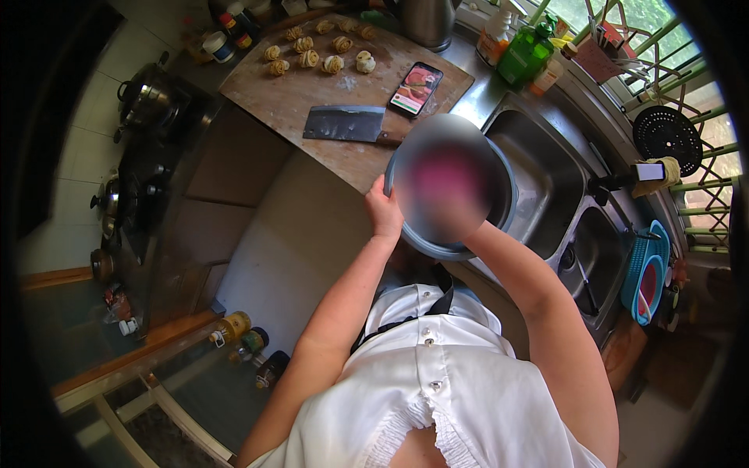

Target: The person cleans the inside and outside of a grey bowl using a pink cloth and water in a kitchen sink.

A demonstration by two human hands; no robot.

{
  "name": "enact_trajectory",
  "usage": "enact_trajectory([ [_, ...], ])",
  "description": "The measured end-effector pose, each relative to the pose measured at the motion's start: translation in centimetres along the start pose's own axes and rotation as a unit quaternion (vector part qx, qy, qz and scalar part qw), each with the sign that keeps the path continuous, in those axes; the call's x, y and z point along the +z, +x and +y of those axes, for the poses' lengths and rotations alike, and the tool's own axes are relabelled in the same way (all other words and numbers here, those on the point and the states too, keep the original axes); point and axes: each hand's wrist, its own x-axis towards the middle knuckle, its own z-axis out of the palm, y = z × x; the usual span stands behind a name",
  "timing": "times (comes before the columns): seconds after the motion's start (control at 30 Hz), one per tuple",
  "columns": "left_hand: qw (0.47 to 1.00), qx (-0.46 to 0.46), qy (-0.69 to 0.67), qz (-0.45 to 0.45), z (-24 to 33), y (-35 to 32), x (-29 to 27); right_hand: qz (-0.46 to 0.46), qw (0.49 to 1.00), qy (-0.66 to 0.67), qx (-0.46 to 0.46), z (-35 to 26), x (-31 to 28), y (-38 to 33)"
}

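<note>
Bowl is gripped by the left hand; the right hand, inside, is too blurry to tell. Knife lies past both.

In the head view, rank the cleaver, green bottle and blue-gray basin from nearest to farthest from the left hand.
1. Blue-gray basin: left hand on its left rim.
2. Cleaver: ahead, on the wooden board.
3. Green bottle: farthest, ahead and right.

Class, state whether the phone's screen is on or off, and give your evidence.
On: the phone shows a lit, pinkish picture and lies face up on the wooden board.
</note>
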Motion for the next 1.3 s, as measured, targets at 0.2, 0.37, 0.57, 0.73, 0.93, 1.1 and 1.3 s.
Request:
enact_trajectory([
  [0.2, 0.994, 0.026, 0.101, 0.012, 0.7, 1.3, 0.0, 0.245, 0.908, 0.331, -0.079, 5.5, 11.8, 5.0],
  [0.37, 0.926, 0.28, 0.251, -0.034, 7.6, -0.3, 2.7, 0.255, 0.921, 0.291, 0.033, 5.4, 12.3, 5.7],
  [0.57, 0.862, -0.39, -0.236, -0.221, 9.7, -2.3, 6.2, 0.283, 0.787, 0.545, 0.059, 6.6, 11.9, 6.4],
  [0.73, 0.789, -0.428, -0.356, -0.262, 1.5, -1.7, 7.5, 0.231, 0.756, 0.584, 0.184, 2.7, 1.3, -0.6],
  [0.93, 0.681, -0.51, -0.493, -0.182, 0.1, -1.5, 8.2, 0.259, 0.732, 0.604, 0.181, 1.5, 1.4, -1.7],
  [1.1, 0.75, -0.5, -0.407, -0.145, 3.3, -2.8, 8.1, 0.257, 0.797, 0.511, 0.195, 1.1, 1.1, -1.3],
  [1.3, 0.819, -0.464, -0.302, -0.153, 5.3, -4.0, 6.2, 0.16, 0.907, 0.34, 0.19, 2.1, -0.3, -0.1],
])
